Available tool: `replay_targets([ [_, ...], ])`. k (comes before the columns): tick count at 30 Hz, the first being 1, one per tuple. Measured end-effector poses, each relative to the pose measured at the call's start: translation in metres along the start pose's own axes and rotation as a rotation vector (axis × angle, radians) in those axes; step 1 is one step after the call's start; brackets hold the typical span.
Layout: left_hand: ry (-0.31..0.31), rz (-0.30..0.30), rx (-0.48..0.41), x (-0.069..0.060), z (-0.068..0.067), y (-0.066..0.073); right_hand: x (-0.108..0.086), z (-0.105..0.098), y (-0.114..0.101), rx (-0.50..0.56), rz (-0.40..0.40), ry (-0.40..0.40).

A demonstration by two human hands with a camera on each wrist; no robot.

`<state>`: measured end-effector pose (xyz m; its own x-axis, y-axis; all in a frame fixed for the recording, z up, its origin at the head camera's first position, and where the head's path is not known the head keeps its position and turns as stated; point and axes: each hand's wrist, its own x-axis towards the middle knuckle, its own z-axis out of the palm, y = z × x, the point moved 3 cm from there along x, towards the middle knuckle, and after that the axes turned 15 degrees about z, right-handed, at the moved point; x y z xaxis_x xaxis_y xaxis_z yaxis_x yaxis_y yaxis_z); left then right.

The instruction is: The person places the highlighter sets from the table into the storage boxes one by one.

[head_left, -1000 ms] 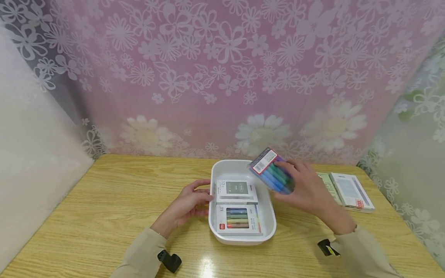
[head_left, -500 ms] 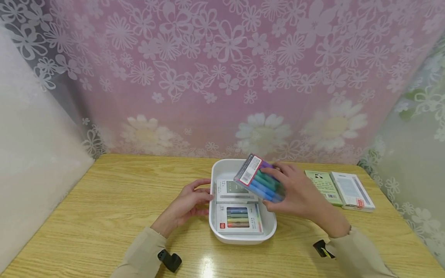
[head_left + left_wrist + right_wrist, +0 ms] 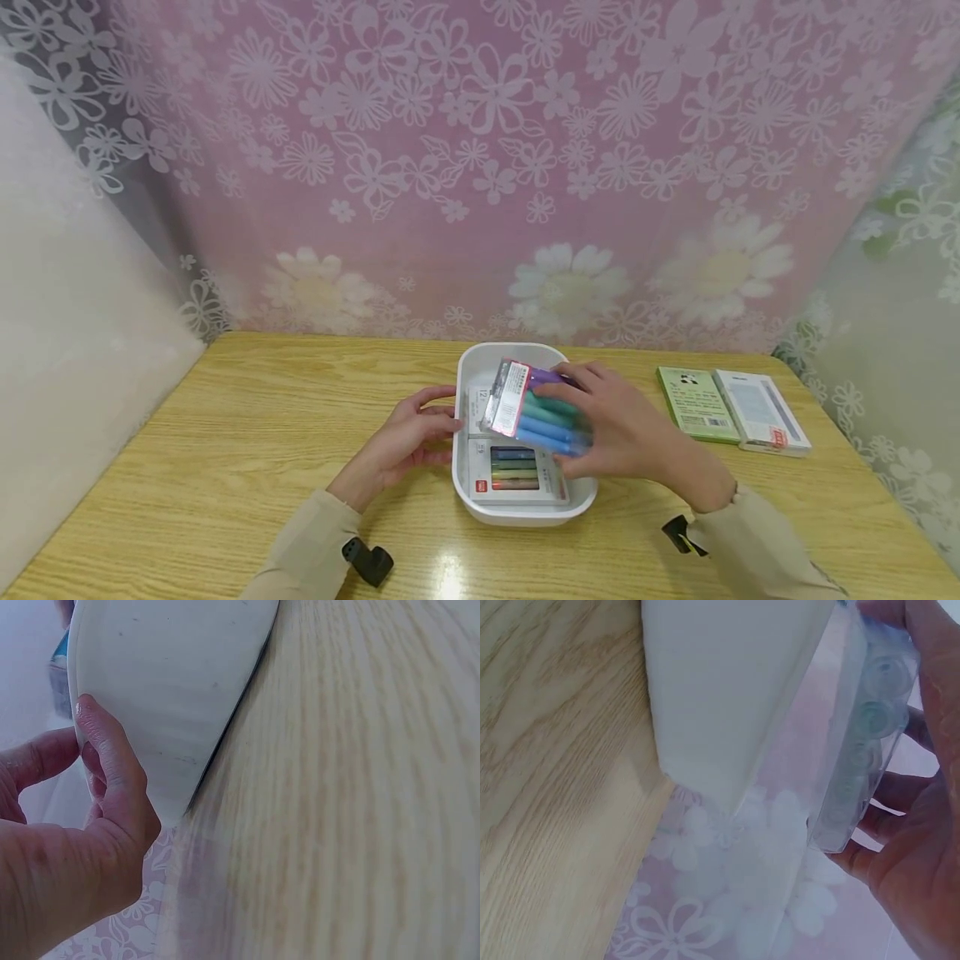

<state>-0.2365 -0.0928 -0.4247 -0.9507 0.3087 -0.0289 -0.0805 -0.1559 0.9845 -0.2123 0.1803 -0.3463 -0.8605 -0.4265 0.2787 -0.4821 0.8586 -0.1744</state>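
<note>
In the head view, my right hand (image 3: 622, 429) grips a clear pack of coloured marker pens (image 3: 543, 412) above the white plastic bin (image 3: 525, 518). Purple, green and blue pens show through the pack, which is tilted. The right wrist view has the pens' round ends (image 3: 874, 716) in the clear case, with fingers curled round it. My left hand (image 3: 405, 437) holds the bin's left rim; in the left wrist view its thumb and fingers meet at the edge (image 3: 73, 682). Inside the bin lie a white box of coloured pens (image 3: 513, 475) and another white box (image 3: 478, 408), partly hidden by the pack.
On the wooden table (image 3: 300, 400), a green panda-printed pack (image 3: 697, 404) and a white box with a red sticker (image 3: 761, 412) lie side by side at the right. A pink flowered curtain (image 3: 480, 208) hangs behind the table's back edge.
My right hand has moved left and down with the marker pack, from the bin's right side to over its middle. The green pack has come into full view. My left hand stays put.
</note>
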Motion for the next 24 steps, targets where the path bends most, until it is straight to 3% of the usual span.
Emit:
replay_targets([
  [13,-0.005,0.006,-0.006,0.000,-0.002,-0.001,0.002,0.007,-0.015,-0.031,-0.041,-0.176],
  [24,-0.022,0.010,-0.050,0.001,-0.001,-0.002,0.008,0.017,-0.021,-0.028,-0.058,-0.276],
])
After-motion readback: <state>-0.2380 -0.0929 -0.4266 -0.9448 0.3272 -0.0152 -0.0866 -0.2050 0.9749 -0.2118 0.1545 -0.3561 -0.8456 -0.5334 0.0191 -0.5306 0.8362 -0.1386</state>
